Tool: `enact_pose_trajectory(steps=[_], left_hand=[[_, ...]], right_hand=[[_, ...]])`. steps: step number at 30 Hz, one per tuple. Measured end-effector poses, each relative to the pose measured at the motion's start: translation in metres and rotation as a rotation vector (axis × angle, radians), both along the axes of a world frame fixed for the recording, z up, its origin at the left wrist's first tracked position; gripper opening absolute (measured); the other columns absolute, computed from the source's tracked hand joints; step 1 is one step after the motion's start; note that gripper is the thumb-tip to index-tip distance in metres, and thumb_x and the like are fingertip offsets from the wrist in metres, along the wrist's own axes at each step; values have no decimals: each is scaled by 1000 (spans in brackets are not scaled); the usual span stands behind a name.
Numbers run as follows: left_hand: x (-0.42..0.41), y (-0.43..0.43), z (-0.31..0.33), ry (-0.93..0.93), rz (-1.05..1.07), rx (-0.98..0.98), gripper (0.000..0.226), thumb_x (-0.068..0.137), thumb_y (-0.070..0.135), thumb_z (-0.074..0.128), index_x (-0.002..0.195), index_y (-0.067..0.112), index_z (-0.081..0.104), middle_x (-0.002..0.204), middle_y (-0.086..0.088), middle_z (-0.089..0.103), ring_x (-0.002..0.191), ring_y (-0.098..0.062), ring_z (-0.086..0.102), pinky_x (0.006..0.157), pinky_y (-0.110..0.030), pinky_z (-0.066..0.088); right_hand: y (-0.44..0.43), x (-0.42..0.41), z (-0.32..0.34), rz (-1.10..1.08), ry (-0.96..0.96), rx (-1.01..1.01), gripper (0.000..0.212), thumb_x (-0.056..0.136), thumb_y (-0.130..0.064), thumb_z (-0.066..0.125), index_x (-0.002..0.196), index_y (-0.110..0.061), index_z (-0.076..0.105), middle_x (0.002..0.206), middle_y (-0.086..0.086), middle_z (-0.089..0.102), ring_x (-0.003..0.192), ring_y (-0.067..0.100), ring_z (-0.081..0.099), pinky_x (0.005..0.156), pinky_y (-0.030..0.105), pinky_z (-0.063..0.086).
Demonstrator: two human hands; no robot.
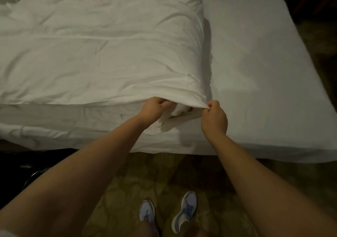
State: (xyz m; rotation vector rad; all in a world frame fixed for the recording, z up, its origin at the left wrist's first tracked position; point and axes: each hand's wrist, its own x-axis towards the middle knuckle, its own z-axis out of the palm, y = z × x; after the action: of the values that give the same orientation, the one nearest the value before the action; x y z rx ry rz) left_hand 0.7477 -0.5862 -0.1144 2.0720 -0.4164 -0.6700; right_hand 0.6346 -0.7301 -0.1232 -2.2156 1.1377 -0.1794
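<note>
1. The white duvet [102, 51] lies on the bed [259, 76], from 9 to 12 o'clock in the picture, and its near corner is at the centre.
2. The left hand [154, 109] is closed around bunched fabric under this corner.
3. The right hand [214, 121], at 3 o'clock from the left one, pinches the corner tip.
4. Two shoes [185, 212] stand on the carpet [127, 191] at 6 o'clock.

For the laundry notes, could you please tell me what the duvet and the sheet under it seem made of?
The duvet, whose corner the left hand grips and the right hand pinches, looks like matte white woven cloth, perhaps cotton, over soft filling: fine creases, puffy folds. The sheet looks like similar matte cloth, stretched smooth; the fibre cannot be told.
</note>
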Motion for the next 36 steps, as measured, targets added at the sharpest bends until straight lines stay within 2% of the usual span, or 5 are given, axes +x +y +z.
enact_pose_trajectory(steps=[6, 12, 18, 24, 36], left_hand=[[23, -8, 34, -114, 34, -180, 38, 97, 30, 51, 134, 23, 53, 123, 0, 61, 117, -14, 53, 102, -29, 39], [37, -5, 12, -385, -315, 129, 46, 95, 27, 55, 139, 19, 46, 142, -4, 47, 128, -19, 44, 100, -23, 30], [26, 15, -70, -988, -660, 443, 70, 87, 60, 50, 146, 27, 31, 145, 0, 40, 130, -21, 40, 102, -36, 31], [71, -3, -85, -1394, -227, 393, 47, 90, 48, 42, 125, 19, 56, 111, -9, 65, 97, -32, 62, 75, -35, 44], [58, 3, -70, -1536, -56, 405, 22, 99, 28, 41, 113, 16, 51, 97, -6, 62, 84, -26, 57, 62, -34, 41]], right_hand=[[8, 17, 7, 100, 126, -16, 19, 94, -20, 44, 108, -15, 55, 118, 12, 51, 102, 30, 51, 87, 41, 47], [27, 14, -39, 357, 357, -61, 59, 86, -37, 59, 137, -24, 34, 142, 7, 33, 126, 34, 36, 100, 45, 40], [9, 19, -74, 252, -33, -254, 43, 92, -39, 36, 125, -20, 56, 122, 10, 60, 108, 33, 55, 89, 39, 46], [-33, 76, -87, 283, -205, -547, 25, 99, -26, 33, 97, -15, 54, 98, 13, 63, 79, 31, 53, 66, 32, 37], [-43, 75, -83, 218, -468, -597, 27, 100, -25, 33, 83, -18, 52, 82, 1, 56, 65, 15, 48, 52, 23, 31]])
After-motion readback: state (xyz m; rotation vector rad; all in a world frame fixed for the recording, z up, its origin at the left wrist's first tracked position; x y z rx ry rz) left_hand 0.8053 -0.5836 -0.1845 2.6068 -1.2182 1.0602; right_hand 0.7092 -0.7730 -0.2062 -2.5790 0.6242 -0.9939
